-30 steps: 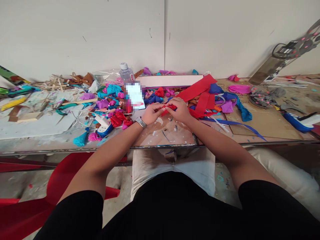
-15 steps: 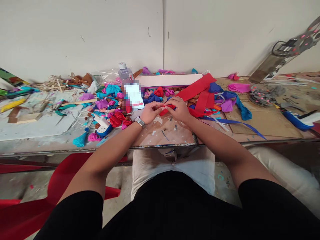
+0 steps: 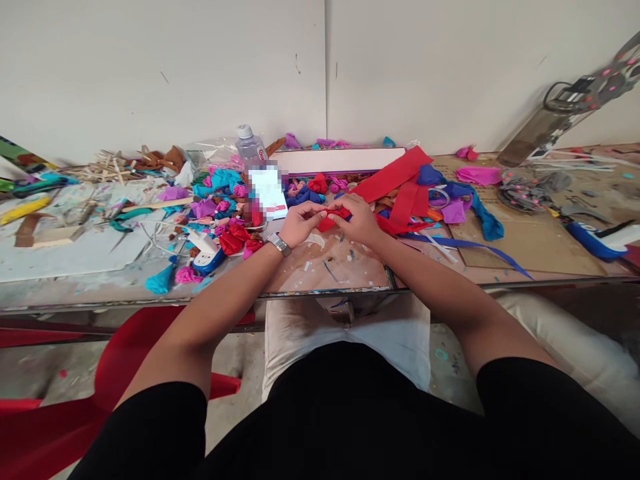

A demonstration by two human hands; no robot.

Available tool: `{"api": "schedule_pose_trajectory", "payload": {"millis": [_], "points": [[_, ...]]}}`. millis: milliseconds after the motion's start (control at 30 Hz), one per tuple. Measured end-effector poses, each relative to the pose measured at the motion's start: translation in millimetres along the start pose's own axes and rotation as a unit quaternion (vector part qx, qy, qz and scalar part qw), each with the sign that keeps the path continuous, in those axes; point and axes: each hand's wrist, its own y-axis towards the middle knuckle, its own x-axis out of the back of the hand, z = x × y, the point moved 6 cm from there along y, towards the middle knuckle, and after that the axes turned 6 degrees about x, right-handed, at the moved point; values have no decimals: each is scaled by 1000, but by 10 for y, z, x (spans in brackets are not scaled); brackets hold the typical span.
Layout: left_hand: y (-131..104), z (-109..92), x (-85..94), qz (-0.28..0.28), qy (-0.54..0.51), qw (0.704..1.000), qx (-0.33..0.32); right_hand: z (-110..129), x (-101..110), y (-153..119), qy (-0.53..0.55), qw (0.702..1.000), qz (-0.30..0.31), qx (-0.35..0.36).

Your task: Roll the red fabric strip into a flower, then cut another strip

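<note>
pinching a red scrap [image 3: 327, 224] at a cluttered table [image 3: 330, 267]

behind the phone [image 3: 270, 193], near the wall [image 3: 240, 73]: a clear bottle [image 3: 251, 148] with white cap on and contents too faint to tell. left of that: a thin clear bag [image 3: 215, 150], crumpled, with pink showing at its lower right; cannot tell whether inside or behind. over at far right: a dark tumbler [image 3: 533, 137], see-through, tilted in this view, topped by a cap with a loop; cannot make out its contents. in all, 2 bottle-like containers and 1 bag.

reaching forward with both forearms from black sleeves, elbows wide, wrists converging over the bare near part of the table. pinching the red scrap's left side between thumb and fingertips of the left hand [image 3: 299, 227], below a metal watch [image 3: 279, 245]. pinching it from the other side with the right hand [image 3: 359, 220], fingers curved over, thumb close to the left one. holding the red scrap between 2 hands, right of the phone and just left of the red strips [image 3: 395, 175]; cannot tell whether touching the table. left of the hands, heaped loosely: scraps [image 3: 204, 208] in purple, pink, blue and red, just behind a white-topped power strip [image 3: 207, 255].
</note>
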Motion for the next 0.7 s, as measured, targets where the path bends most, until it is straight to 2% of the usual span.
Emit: {"api": "schedule_pose_trajectory", "payload": {"millis": [200, 533, 700], "points": [[13, 29, 22, -9, 1, 1000, 5, 30, 37, 4, -12, 1000, -9, -3], [-10, -90, -23, 18, 19, 998, -51, -4, 27, 7, -16, 1000, -13, -22], [-13, -35, -43, 36, 5, 999, -28, -25, 15, 3, -14, 999, -2, -42]]}}
